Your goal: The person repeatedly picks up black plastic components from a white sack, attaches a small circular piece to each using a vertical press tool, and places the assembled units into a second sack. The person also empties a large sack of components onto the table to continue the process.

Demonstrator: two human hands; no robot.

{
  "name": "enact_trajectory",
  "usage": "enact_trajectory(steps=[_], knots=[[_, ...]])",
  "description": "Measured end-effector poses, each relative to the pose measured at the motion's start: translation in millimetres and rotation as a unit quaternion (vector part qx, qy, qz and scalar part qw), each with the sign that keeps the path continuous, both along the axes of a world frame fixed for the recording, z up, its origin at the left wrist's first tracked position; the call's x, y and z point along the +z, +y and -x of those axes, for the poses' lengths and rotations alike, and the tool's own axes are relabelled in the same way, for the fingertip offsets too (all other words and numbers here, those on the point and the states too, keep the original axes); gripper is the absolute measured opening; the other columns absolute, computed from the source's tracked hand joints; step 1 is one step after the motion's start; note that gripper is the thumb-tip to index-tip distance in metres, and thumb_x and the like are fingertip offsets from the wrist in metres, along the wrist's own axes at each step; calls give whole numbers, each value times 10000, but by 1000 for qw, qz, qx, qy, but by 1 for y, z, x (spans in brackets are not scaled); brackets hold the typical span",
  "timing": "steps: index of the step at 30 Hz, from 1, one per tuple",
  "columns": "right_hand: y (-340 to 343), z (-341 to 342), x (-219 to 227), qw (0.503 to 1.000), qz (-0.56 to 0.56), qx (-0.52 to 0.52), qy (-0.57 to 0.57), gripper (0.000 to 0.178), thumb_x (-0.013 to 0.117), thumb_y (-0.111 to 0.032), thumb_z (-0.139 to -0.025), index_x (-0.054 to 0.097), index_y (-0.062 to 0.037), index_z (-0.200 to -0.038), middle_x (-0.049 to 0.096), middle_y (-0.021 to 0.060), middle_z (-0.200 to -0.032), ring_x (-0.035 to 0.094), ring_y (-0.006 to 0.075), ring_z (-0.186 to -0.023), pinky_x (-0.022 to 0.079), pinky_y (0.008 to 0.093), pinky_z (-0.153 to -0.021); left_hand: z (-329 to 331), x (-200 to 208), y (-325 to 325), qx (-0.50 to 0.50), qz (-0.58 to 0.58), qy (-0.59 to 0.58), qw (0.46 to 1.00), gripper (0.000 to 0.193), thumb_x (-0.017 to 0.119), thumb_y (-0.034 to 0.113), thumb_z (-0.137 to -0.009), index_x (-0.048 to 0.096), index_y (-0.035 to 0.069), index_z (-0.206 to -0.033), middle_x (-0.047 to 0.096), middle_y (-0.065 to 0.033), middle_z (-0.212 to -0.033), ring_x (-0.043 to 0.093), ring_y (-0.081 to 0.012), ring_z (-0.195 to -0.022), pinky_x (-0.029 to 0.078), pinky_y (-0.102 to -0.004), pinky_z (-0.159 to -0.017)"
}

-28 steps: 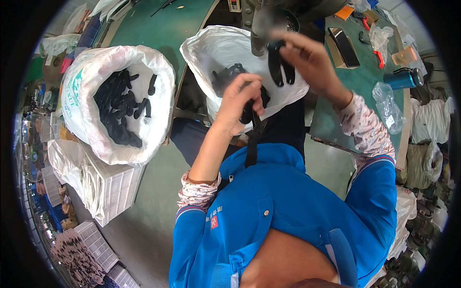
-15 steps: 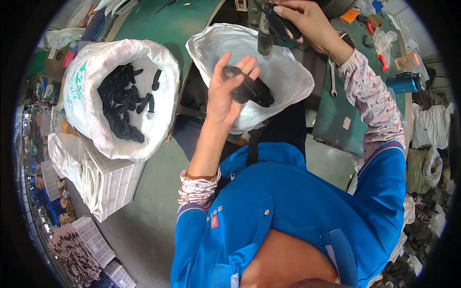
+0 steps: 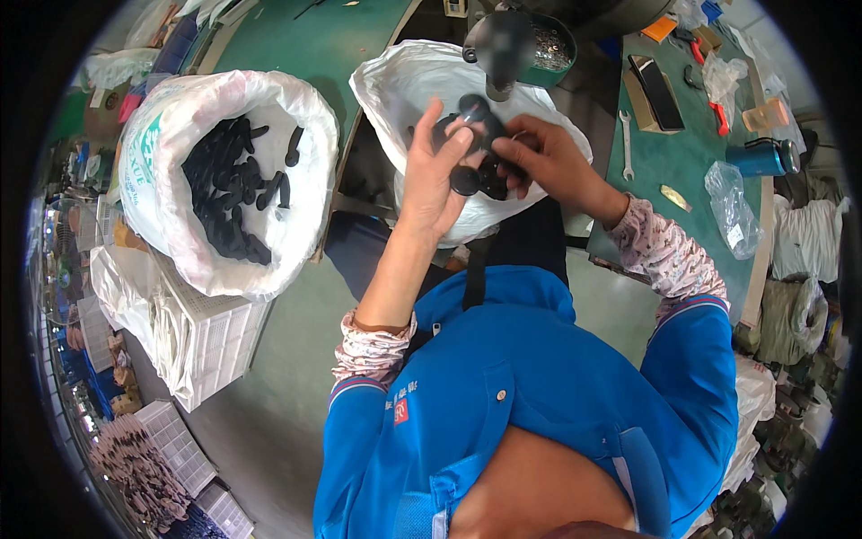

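Observation:
Both hands meet over a white plastic bag [image 3: 382,76] spread below a machine's dark vertical head [image 3: 499,54]. My left hand [image 3: 433,180] is closed around several black, elongated handle-like pieces [image 3: 476,112] with rounded ends. From the right, my right hand [image 3: 561,162] pinches a black piece against that bunch, its fingertips partly hidden. Motion blur and overlap hide which piece each finger touches. To the left, a second white bag [image 3: 310,207] with a rolled rim holds many similar black pieces [image 3: 233,189].
Behind the machine head sits a green container of small metal parts [image 3: 549,49]. The green right bench [image 3: 628,202] carries a wrench [image 3: 627,148], a phone [image 3: 657,90], a blue bottle [image 3: 759,157] and clear plastic bags [image 3: 734,211]. A white crate [image 3: 215,350] stands below the left bag.
My right hand has come down from the machine head to my left hand, with a black piece. The metal-parts container and the phone have come into sight.

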State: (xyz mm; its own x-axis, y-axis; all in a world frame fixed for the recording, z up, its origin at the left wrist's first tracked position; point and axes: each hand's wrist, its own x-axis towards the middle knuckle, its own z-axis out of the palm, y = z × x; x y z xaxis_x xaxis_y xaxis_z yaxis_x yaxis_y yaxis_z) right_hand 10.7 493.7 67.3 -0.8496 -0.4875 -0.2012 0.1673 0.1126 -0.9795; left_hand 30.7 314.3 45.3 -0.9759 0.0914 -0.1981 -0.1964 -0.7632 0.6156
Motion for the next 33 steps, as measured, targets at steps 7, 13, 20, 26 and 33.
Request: enact_trajectory(steps=[7, 13, 20, 26, 33], knots=[[-9, -10, 10, 990, -70, -24, 117, 264, 565, -167, -933, 439, 30, -1056, 651, 105, -813, 629, 130, -689, 490, 274, -561, -12, -9, 11, -53, 51, 11, 997, 265, 561, 140, -943, 514, 44, -1186, 590, -56, -1030, 563, -119, -777, 475, -242, -631], [12, -20, 3, 992, 34, -42, 112, 170, 530, -43, -926, 464, 23, -1069, 630, 126, -964, 637, 131, -803, 520, 270, -703, -5, -3, 2, -4, 96, 3, 995, 315, 669, 161, -879, 518, 18, -1115, 606, -111, -912, 605, -154, -712, 553, -295, -565], [19, -21, 20, 992, 99, -47, 65, 384, 459, -90, -961, 404, 5, -1329, 601, 104, -963, 608, 110, -717, 503, 236, -663, -11, -6, 13, -4, 196, 39, 980, 259, 724, 33, -795, 549, 33, -986, 602, -54, -770, 563, -114, -548, 506, -266, -444], [11, -17, 10, 996, 14, -33, 82, 303, 495, -195, -977, 575, -15, -1207, 555, 0, -718, 500, 51, -569, 406, 188, -504, -18, 4, 19, -46, 216, 128, 967, 235, 689, 49, -842, 557, -2, -1030, 588, -44, -766, 565, -105, -553, 499, -259, -447], [17, 28, 48, 979, 64, -127, 147, 315, 574, -184, -935, 595, -20, -1203, 658, 53, -878, 566, 53, -615, 402, 183, -467, -21, 9, 20, -47, 168, 67, 982, 244, 545, 217, -960, 569, 16, -1097, 605, -83, -829, 544, -121, -513, 470, -256, -422]])
